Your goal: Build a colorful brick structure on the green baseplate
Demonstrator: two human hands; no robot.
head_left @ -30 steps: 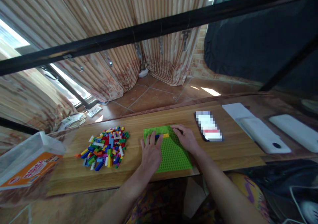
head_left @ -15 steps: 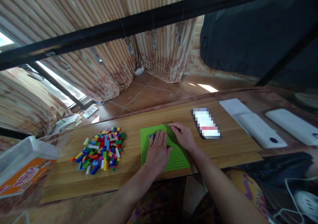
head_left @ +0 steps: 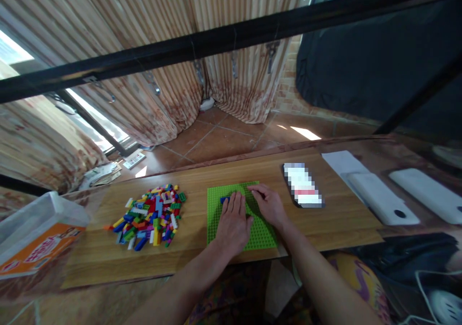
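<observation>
A green studded baseplate [head_left: 262,233] lies on the wooden board in front of me. On its upper part sits a blue brick [head_left: 224,199], mostly covered by my left hand [head_left: 234,221]. The fingers of that hand are stretched out flat and press on the brick, with the thumb off to the right. My right hand [head_left: 270,205] rests over the plate's right edge, fingers loosely bent and slightly apart. I see nothing in it, though its palm side is hidden.
Left of the plate lies a heap of mixed coloured bricks [head_left: 149,217]. A clear tub with an orange label [head_left: 43,245] stands at the far left. A phone [head_left: 303,185] lies to the right, then paper [head_left: 342,161] and white slabs [head_left: 382,200]. A black bar [head_left: 216,41] crosses beyond the board.
The whole view has shifted slightly, so everything sits a little further right and mostly lower. Both hands keep nearly the same place on the baseplate.
</observation>
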